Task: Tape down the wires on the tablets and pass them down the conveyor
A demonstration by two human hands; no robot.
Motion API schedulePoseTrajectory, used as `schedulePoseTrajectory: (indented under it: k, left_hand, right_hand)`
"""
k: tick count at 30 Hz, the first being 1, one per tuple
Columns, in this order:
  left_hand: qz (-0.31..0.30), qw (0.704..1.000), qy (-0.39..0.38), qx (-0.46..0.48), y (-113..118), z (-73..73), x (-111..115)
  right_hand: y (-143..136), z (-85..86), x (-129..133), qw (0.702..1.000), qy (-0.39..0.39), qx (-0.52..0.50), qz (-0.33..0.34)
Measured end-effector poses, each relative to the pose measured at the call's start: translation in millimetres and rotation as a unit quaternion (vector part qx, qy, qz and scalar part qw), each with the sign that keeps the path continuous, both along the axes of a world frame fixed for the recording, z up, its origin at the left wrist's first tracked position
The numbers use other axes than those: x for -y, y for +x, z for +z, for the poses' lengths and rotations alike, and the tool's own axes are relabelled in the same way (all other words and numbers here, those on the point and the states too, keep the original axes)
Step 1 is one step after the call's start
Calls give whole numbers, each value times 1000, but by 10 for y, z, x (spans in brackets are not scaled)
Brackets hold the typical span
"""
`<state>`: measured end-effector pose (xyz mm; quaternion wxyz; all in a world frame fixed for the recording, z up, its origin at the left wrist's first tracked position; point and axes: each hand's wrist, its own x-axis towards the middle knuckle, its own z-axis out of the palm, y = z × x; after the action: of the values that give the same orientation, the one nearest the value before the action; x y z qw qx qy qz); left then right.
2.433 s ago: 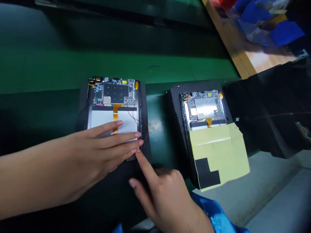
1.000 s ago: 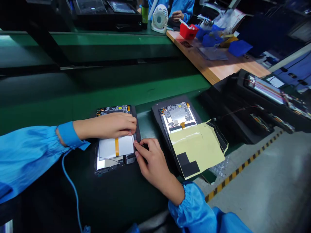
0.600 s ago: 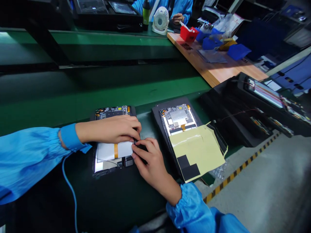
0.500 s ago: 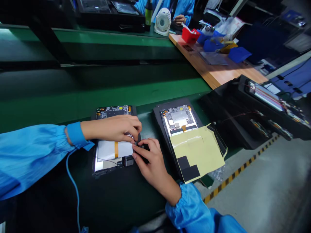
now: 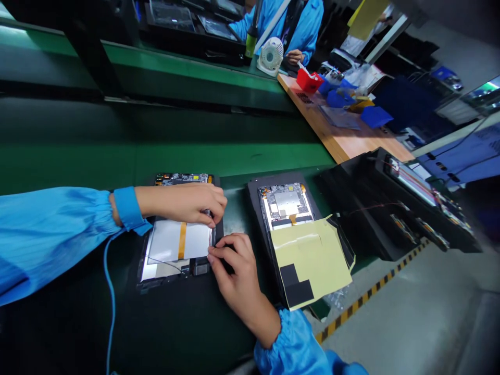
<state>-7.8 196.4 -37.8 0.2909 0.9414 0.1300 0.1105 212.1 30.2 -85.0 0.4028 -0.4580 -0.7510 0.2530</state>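
Note:
An opened tablet [image 5: 166, 271] lies on the dark bench, showing a circuit board [image 5: 172, 178] at its far end and a white battery [image 5: 164, 242] with an orange tape strip [image 5: 182, 239]. My left hand [image 5: 195, 203] reaches across the tablet, fingers bent and closed at its right edge. Just nearer to me, my right hand [image 5: 236, 265] pinches at the same edge by the battery's corner. Between the two sets of fingertips runs a thin line, perhaps a wire; what each hand holds is too small to make out. A loose black wire [image 5: 164, 260] crosses the tablet's near left part.
To the right, a second opened tablet [image 5: 287, 200] is partly covered by a yellow sheet [image 5: 308, 250] with black patches. Beyond it stand black trays [image 5: 351, 208] with electronic parts. A wooden table [image 5: 332, 138] holds red and blue bins. A co-worker [image 5: 304, 31] sits behind a white fan [image 5: 271, 54].
My right hand has shifted slightly toward me along the tablet's edge, so the fingertips of my two hands are farther apart. The camera view has turned a little.

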Motion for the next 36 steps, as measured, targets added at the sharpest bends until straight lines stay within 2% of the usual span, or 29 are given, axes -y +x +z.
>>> schedulePoseTrajectory:
  k: [4, 9, 14, 25, 36]
  left_hand:
    - [15, 1000, 26, -8, -66, 25, -25]
    - [21, 998, 58, -27, -149, 124, -33]
    - [16, 993, 114, -38, -121, 170, 16]
    - [11, 950, 308, -54, -19, 70, 279]
    - [-3, 937, 349, -32, 13, -26, 247]
  right_hand:
    - [0, 20, 6, 1000, -12, 0, 2]
    - [-17, 40, 8, 1000, -7, -9, 4]
    - [-27, 36, 13, 1000, -17, -5, 0]
    - [-7, 15, 19, 1000, -13, 5, -2]
    - [-22, 1, 27, 1000, -23, 13, -2]
